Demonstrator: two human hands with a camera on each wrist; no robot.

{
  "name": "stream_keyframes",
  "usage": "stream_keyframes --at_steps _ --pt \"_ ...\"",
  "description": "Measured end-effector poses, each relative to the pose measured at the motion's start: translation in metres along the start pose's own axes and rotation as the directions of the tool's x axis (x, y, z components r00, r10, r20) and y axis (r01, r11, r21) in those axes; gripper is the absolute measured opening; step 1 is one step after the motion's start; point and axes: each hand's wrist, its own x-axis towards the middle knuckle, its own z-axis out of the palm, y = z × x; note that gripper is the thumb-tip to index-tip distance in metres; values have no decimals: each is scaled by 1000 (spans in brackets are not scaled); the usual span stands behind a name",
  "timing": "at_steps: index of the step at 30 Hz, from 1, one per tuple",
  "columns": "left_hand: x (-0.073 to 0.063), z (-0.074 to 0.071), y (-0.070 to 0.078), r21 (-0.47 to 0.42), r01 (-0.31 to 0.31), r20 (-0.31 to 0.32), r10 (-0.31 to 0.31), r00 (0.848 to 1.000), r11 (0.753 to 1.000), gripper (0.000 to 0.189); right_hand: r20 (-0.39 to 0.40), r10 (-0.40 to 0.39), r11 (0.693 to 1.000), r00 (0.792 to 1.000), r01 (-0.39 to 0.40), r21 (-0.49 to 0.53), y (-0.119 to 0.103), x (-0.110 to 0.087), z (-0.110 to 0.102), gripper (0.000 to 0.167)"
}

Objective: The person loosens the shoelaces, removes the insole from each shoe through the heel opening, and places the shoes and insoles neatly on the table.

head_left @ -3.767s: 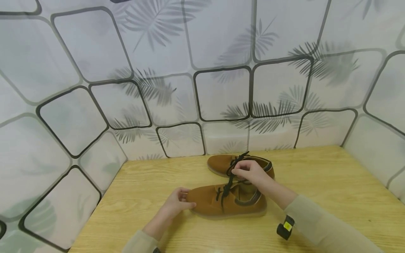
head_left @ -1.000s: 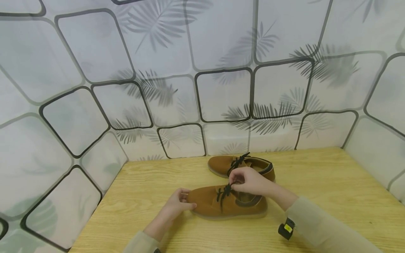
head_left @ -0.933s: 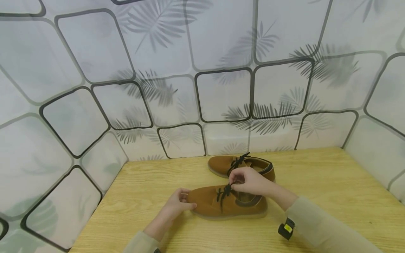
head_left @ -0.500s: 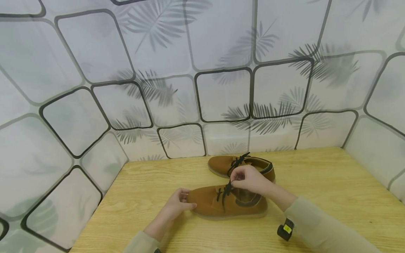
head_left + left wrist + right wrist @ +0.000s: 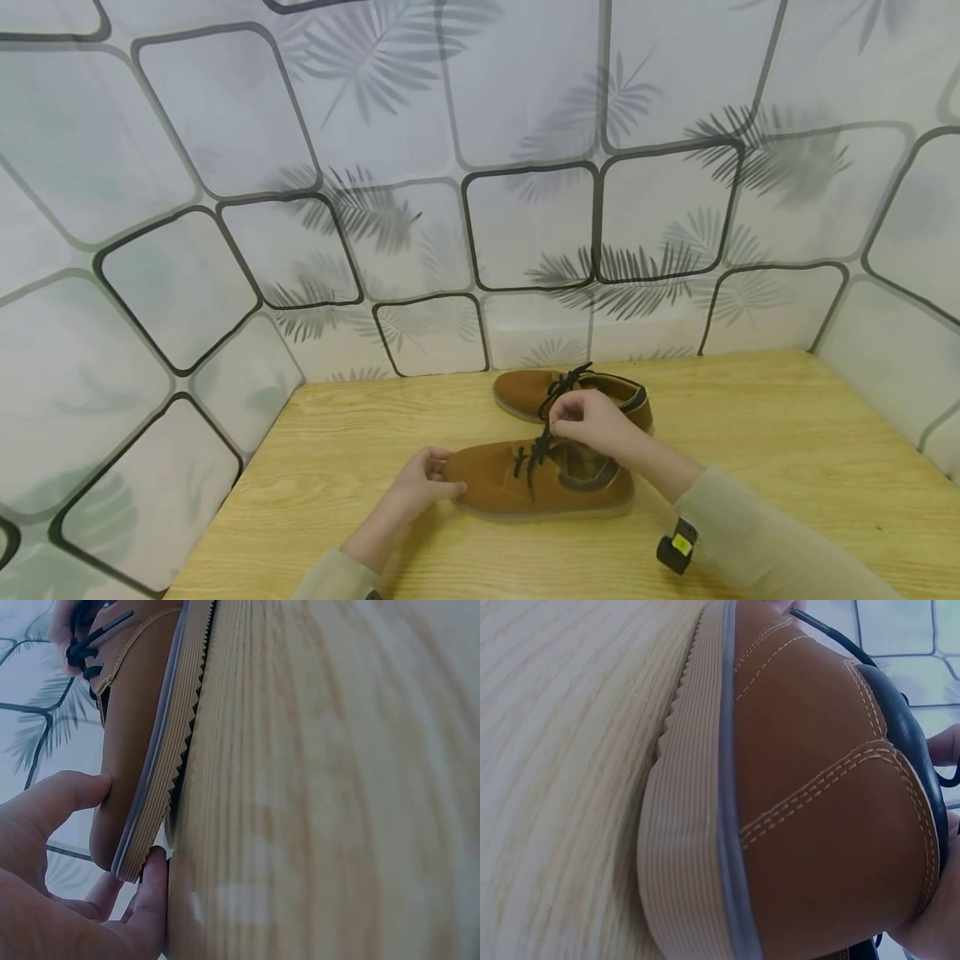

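Observation:
A brown lace-up shoe [image 5: 491, 477] with black laces lies sole down, toe to the left. My left hand [image 5: 417, 482] grips its toe; in the left wrist view the thumb presses the upper of the shoe [image 5: 139, 727] and fingertips [image 5: 154, 877] sit at the sole's edge. Above the shoe's opening, my right hand [image 5: 596, 423] pinches the black shoelace [image 5: 539, 450] between thumb and forefinger and draws it up from the knot. From the right wrist, the stitched heel side [image 5: 817, 825] fills the view and mostly hides the right hand's fingers.
Behind it lies the matching brown shoe [image 5: 525, 388], also with black laces, partly covered by the right hand. Both rest on a wooden tabletop [image 5: 360, 417]. A patterned cloth wall [image 5: 532, 225] encloses the back and sides.
From near the far shoe, the right hand came down to the near shoe's laces, then over the last second rose slightly with the lace. The left hand keeps holding the toe.

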Motion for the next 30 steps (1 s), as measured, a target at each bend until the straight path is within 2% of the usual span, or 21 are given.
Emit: stream_keyframes --at_steps 6,11,15,18,22,30 --pt "-1 0 1 6 3 -10 -3 1000 1000 58 -27 -5 1000 1000 5 24 -1 -2 1 5" --pt "-1 0 2 8 8 -13 -8 1000 1000 58 -62 36 996 997 -31 80 -1 -2 0 5" --pt "-1 1 1 9 4 -11 -4 1000 1000 58 -113 107 974 988 -81 211 0 -2 -5 16" --pt "-1 1 0 7 -2 -2 2 1000 1000 58 -111 132 957 985 -98 275 1 -3 -8 24" --pt "-1 1 -1 4 -3 7 3 1000 1000 59 -75 103 966 992 -82 247 1 -4 -8 27" --pt "1 1 -1 -10 -6 -17 6 1000 1000 57 -88 119 968 989 -96 234 -1 -3 -7 21"
